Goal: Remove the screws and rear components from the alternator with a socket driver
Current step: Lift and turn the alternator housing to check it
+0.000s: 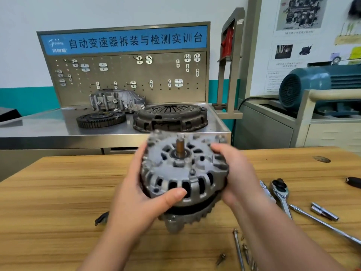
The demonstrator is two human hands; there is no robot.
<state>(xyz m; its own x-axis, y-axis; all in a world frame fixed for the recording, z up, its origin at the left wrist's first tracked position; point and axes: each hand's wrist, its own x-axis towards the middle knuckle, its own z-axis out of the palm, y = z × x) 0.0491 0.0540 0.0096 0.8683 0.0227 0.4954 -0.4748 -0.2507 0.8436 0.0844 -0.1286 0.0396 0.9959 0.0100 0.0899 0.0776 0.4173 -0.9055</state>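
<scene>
A grey cast alternator (183, 173) with its shaft pointing up is held above the wooden table (58, 192), slightly blurred. My left hand (140, 196) grips its left side, thumb across the front slots. My right hand (234, 173) holds the right side, fingers curled over the top rim. A ratchet handle (280, 192) lies to the right on the table. Long bolts and screws (239, 249) lie in front of the alternator, near my right forearm.
An extension bar (324, 223) and a small socket piece (324, 211) lie at the right. A small black part (101, 218) sits left of my left wrist. Behind stands a steel bench (48, 126) with a clutch plate (170, 116) and a flywheel (100, 119).
</scene>
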